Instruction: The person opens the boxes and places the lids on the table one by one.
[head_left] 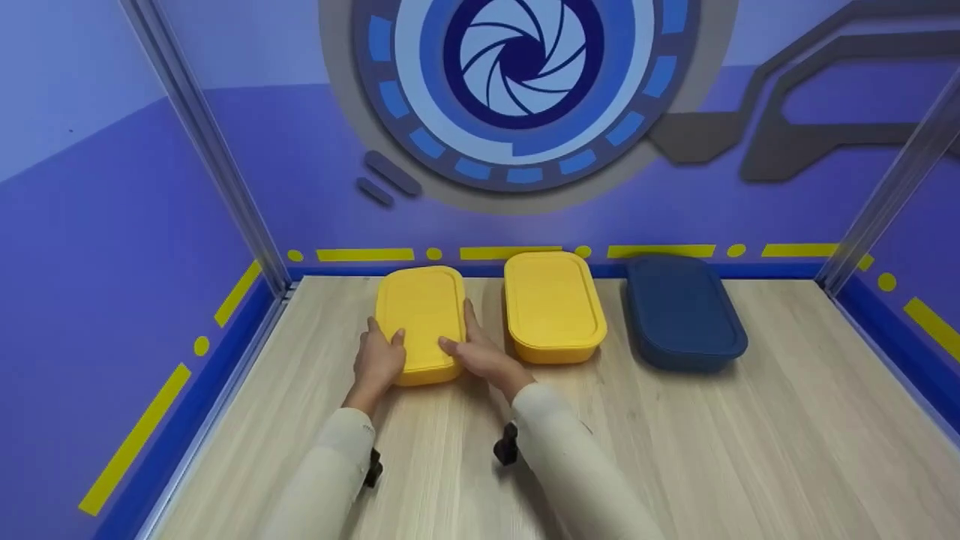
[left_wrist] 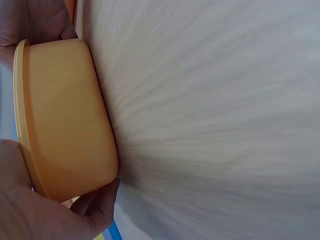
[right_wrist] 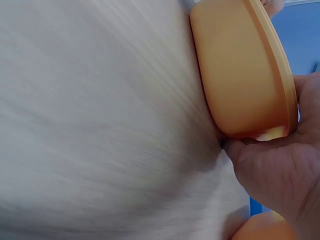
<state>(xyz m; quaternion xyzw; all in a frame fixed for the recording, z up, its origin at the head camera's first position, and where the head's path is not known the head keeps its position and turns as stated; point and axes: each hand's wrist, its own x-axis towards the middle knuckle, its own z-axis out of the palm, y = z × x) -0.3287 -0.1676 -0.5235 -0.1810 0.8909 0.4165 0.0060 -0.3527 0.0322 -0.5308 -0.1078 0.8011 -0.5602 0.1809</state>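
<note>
Left hand [head_left: 379,360] and right hand [head_left: 480,352] clasp the near end of the leftmost yellow rectangular plastic lidded box [head_left: 420,322] — thumbs on its lid, fingers curled round its sides. It sits on the pale wooden tabletop [head_left: 675,435], apparently not yet lifted; a second yellow lidded box [head_left: 553,304] and a dark blue lidded box [head_left: 681,311] lie untouched alongside.

Head view looks down from above, far off. Wrist views sit low, very close. All share left yellow box [head_left: 420,322] on table [head_left: 675,450].
</note>
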